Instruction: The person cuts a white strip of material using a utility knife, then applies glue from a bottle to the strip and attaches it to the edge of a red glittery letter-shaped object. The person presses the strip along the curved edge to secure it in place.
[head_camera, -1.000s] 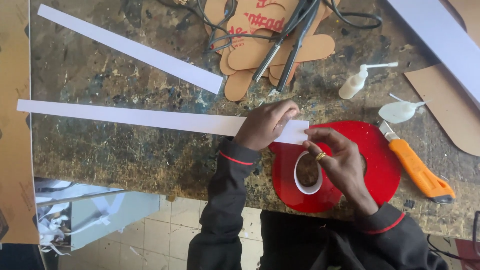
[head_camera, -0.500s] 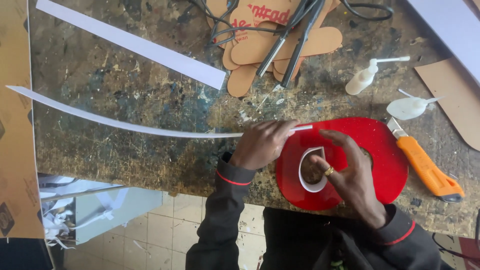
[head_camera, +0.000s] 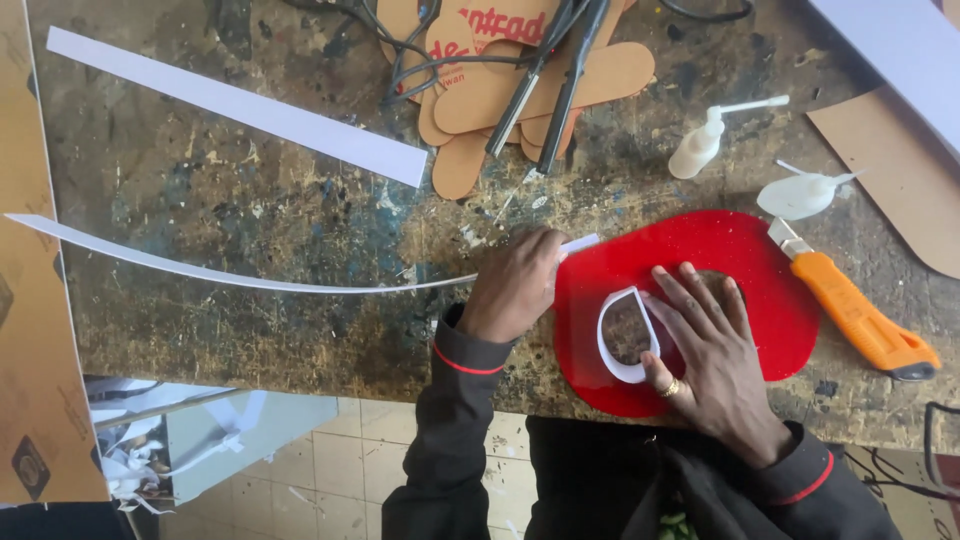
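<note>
Left hand is closed over the near end of a long white strip, fingers curled down on it where it meets the red plastic sheet; the far end of the strip lifts off the workbench toward the left edge. Right hand lies spread flat on the red sheet, fingers apart, thumb side against a white curved band standing as a loop on the sheet, not pinching it. Risks, as a judgement: the strip is thin and bowed, so a pull from the left hand could kink or twist it, or it could slip out sideways. The loop is only braced by the flat hand, so it may spring open or slide on the smooth sheet. Orange utility knife sits just beside the sheet, close to the right wrist, easy to bump. Glue bottles stand near and could tip.
</note>
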